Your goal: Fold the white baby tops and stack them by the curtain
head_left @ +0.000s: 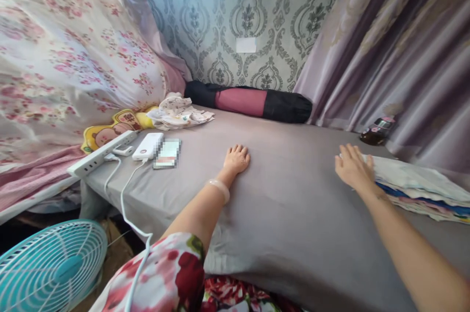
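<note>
My left hand (237, 158) lies flat, palm down, on the grey sheet (286, 189) that covers the bed-like surface, and it holds nothing. A pale bangle (220, 190) circles that wrist. On the right, my right hand (354, 167) is open, its fingers stretched out at the left edge of a stack of folded cloths (422, 182). The stack shows white on top, with blue and pink layers below. Whether the right palm presses on the cloth or only rests beside it, I cannot tell.
At left lie a power strip (106, 153), a white power bank (148, 146) with a cable, a blurred phone (167, 153), crumpled cloth (179, 112) and a yellow cushion (105, 134). A black-and-pink roll (242, 100) lies by the wall. A dark bottle (378, 131) and blue fan (69, 269) flank the surface.
</note>
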`<state>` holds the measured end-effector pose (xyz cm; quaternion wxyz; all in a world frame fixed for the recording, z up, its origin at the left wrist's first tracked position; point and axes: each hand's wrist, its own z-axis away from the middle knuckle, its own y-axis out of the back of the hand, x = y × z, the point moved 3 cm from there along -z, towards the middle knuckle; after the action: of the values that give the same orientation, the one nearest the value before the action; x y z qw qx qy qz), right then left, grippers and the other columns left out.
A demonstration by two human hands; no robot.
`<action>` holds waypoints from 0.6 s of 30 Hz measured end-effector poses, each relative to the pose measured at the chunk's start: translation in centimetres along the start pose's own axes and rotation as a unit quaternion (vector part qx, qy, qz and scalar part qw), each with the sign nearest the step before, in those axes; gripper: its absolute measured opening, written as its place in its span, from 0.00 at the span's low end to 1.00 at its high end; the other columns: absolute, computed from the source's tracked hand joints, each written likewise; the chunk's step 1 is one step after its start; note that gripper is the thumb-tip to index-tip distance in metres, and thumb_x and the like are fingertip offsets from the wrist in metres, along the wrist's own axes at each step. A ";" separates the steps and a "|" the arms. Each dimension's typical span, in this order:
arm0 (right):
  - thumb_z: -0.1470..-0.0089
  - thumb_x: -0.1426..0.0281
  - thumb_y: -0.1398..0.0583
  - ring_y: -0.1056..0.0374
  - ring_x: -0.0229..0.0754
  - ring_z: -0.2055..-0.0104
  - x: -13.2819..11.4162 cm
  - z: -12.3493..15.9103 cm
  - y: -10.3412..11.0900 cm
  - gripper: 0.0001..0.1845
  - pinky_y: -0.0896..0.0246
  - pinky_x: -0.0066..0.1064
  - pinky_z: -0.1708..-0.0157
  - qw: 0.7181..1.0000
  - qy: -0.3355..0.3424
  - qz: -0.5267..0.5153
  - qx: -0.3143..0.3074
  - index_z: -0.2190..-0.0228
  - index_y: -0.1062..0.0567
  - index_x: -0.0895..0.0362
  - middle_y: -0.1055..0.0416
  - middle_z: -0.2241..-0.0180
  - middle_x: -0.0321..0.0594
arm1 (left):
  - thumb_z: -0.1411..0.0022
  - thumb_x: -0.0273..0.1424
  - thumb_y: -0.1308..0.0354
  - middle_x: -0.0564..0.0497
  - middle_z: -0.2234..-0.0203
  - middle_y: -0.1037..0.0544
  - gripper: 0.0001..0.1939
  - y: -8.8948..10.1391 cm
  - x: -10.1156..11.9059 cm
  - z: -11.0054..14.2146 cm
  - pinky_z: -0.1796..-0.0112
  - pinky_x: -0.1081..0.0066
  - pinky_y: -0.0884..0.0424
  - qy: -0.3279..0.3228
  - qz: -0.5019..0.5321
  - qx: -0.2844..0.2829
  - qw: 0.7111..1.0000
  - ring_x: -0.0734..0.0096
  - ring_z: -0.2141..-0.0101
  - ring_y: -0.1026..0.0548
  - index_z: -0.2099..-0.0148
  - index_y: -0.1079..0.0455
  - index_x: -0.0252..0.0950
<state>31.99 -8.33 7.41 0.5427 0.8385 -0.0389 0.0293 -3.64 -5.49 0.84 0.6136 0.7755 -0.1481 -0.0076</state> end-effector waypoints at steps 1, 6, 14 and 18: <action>0.33 0.67 0.55 0.47 0.53 0.35 -1.5 0.6 -0.5 0.24 0.48 0.50 0.39 1.000 0.006 -0.010 -0.012 0.41 0.36 0.63 0.43 0.37 0.57 | 0.30 0.38 0.61 0.40 0.41 0.32 0.23 0.0 0.0 0.0 0.42 0.55 0.44 -0.002 0.004 -0.004 1.000 0.56 0.40 0.39 0.40 0.36 0.36; 0.34 0.61 0.60 0.58 0.49 0.30 -10.7 3.6 -3.6 0.31 0.62 0.52 0.34 0.977 0.078 -0.101 -0.169 0.35 0.43 0.57 0.52 0.32 0.47 | 0.30 0.38 0.63 0.39 0.38 0.37 0.25 -0.1 -0.3 -0.2 0.40 0.53 0.46 -0.002 0.010 -0.032 0.999 0.54 0.38 0.42 0.37 0.39 0.36; 0.34 0.58 0.63 0.61 0.48 0.29 -14.0 4.7 -5.0 0.33 0.66 0.53 0.33 0.969 0.080 -0.111 -0.204 0.34 0.46 0.59 0.56 0.31 0.47 | 0.29 0.38 0.64 0.37 0.39 0.36 0.26 -0.2 0.0 -0.2 0.41 0.52 0.45 -0.007 -0.006 -0.035 0.999 0.52 0.38 0.41 0.38 0.38 0.34; 0.34 0.58 0.63 0.60 0.48 0.29 -13.8 4.8 -5.4 0.33 0.64 0.52 0.33 0.974 0.083 -0.093 -0.189 0.34 0.45 0.59 0.54 0.31 0.45 | 0.30 0.39 0.59 0.35 0.47 0.29 0.23 0.5 -0.3 -1.3 0.45 0.52 0.39 -0.031 0.004 -0.056 0.998 0.51 0.45 0.34 0.46 0.31 0.33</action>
<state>18.83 -10.04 -0.67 0.6934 0.7150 0.0801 0.0402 -3.78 -4.27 1.63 0.6510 0.7390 -0.1693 -0.0371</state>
